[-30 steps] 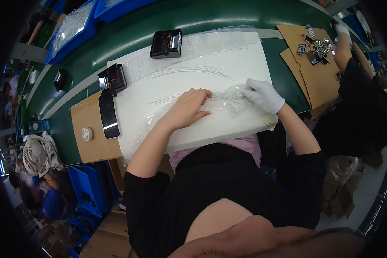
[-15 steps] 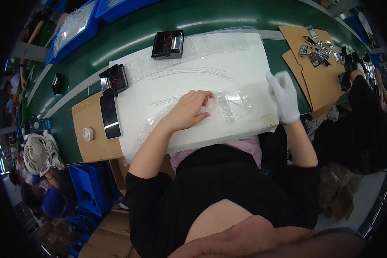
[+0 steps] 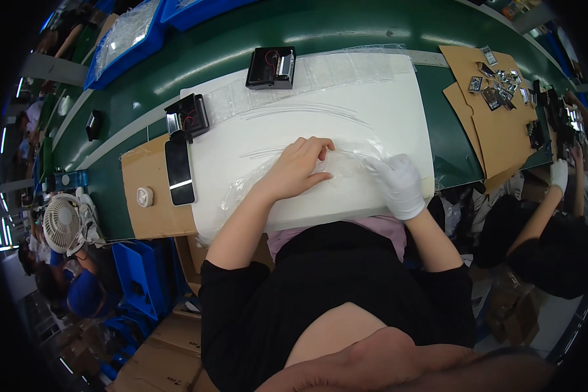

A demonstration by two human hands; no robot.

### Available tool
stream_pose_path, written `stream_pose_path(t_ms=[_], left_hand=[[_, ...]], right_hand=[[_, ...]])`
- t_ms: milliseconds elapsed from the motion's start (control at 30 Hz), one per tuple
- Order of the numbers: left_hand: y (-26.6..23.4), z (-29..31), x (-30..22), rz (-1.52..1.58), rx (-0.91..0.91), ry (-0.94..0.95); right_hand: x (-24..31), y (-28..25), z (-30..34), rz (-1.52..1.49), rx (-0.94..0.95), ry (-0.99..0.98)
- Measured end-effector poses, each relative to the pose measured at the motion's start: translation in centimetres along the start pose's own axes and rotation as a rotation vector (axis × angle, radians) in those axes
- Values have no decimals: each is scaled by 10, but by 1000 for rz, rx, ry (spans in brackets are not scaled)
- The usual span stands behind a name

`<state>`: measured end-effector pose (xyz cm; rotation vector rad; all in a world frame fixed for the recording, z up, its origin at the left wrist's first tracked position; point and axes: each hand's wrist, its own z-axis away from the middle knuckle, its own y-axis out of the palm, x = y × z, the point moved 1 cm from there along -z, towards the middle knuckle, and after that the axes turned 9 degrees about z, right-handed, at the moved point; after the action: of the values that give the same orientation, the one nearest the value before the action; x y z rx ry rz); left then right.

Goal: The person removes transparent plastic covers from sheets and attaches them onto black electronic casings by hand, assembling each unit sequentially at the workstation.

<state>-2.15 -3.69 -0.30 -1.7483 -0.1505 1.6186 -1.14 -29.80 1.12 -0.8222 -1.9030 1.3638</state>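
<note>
Resting the bare left hand (image 3: 299, 168) over a clear plastic bag (image 3: 347, 164) on the white pad (image 3: 398, 111), with fingers loosely bent and thumb apart; bringing the white-gloved right hand (image 3: 398, 186) to the bag's right end, impossible to tell whether gripping. Set at the pad's far edge: a black case (image 3: 265, 73).

white-gloved right hand (image 3: 400, 187), clear plastic film (image 3: 347, 168), white pad (image 3: 402, 108), green table (image 3: 449, 130), tan cardboard (image 3: 155, 221), black phone (image 3: 178, 160)
</note>
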Motion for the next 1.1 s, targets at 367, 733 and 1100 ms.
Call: stream_pose_path(t_ms=[367,733,1100], left_hand=[[7,6,-19,-251,-45,130],[-79,-31,-28,-194,-439,-23],[-93,-51,-8,214,-663,-45]], right_hand=[[-52,-37,24,-767,-69,347],[-35,-41,-12,-1097,-316,851],[12,-36,-64,-1449,-86,696]])
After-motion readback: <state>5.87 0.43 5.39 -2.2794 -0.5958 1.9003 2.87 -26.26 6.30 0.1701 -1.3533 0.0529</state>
